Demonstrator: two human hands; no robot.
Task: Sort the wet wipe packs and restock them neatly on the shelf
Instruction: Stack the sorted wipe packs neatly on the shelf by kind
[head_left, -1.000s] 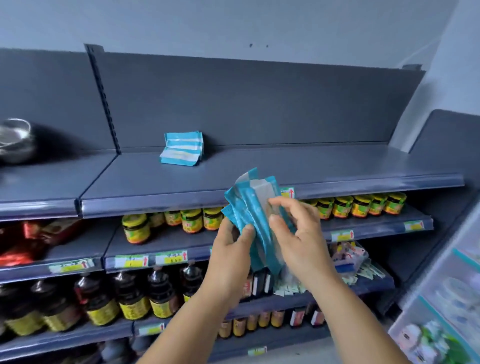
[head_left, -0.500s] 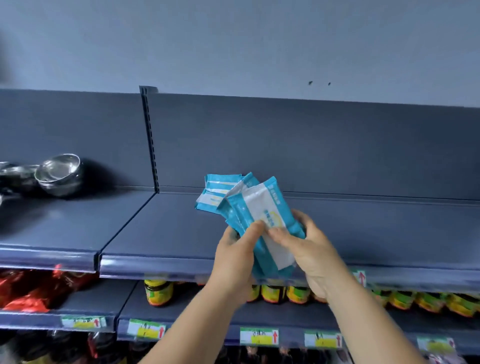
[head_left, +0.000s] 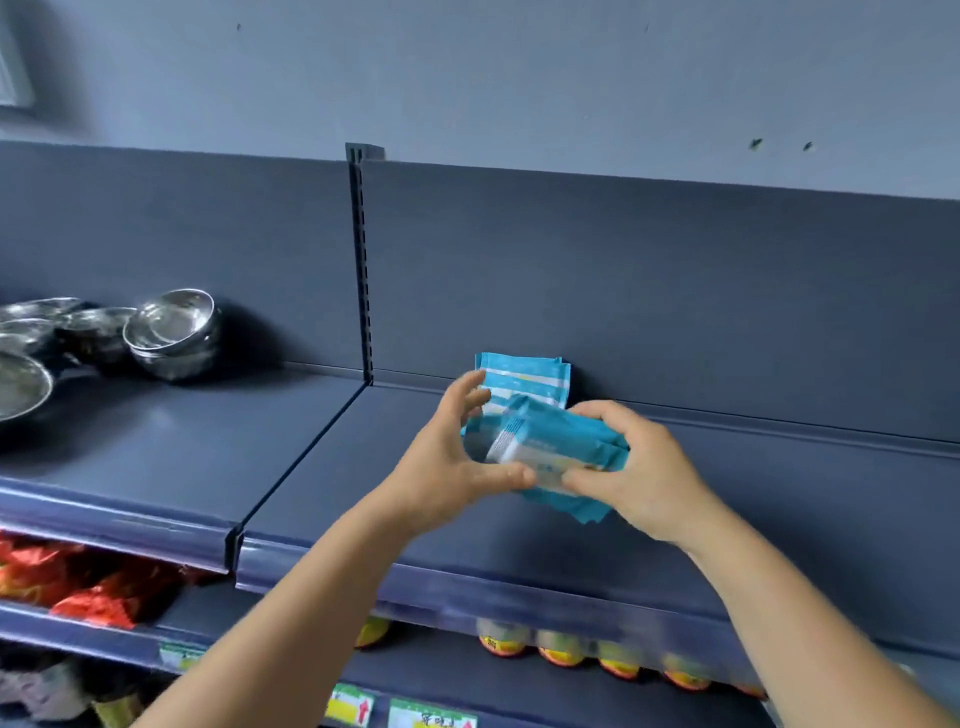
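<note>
Since half a second back your hands carried the bundle of wet wipe packs forward and up over the top shelf, and the packs went from roughly upright to lying nearly flat, long side across your view; the camera tipped up too, so more of the wall shows and the lower shelves dropped to the bottom edge. Your left hand holds the bundle's left end, thumb underneath near the front, fingers curled over the top. Your right hand clamps the right end, fingers wrapped over the top, thumb at the front lower edge close to your left thumb. Hands are close together, both on the same bundle, held above the shelf surface; I can't tell whether its lower corner touches the shelf. Number of packs in the bundle is unclear, motion blur. Just behind it, the earlier-placed blue-and-white wipe packs stand leaning against the back panel, partly hidden by your left fingers. Slotted upright post sits left of them, at the seam between shelf sections. Left section holds stacked steel bowls, well apart from the packs. Below: red snack bags at left, a row of jars under the shelf lip, price tags at the bottom.
</note>
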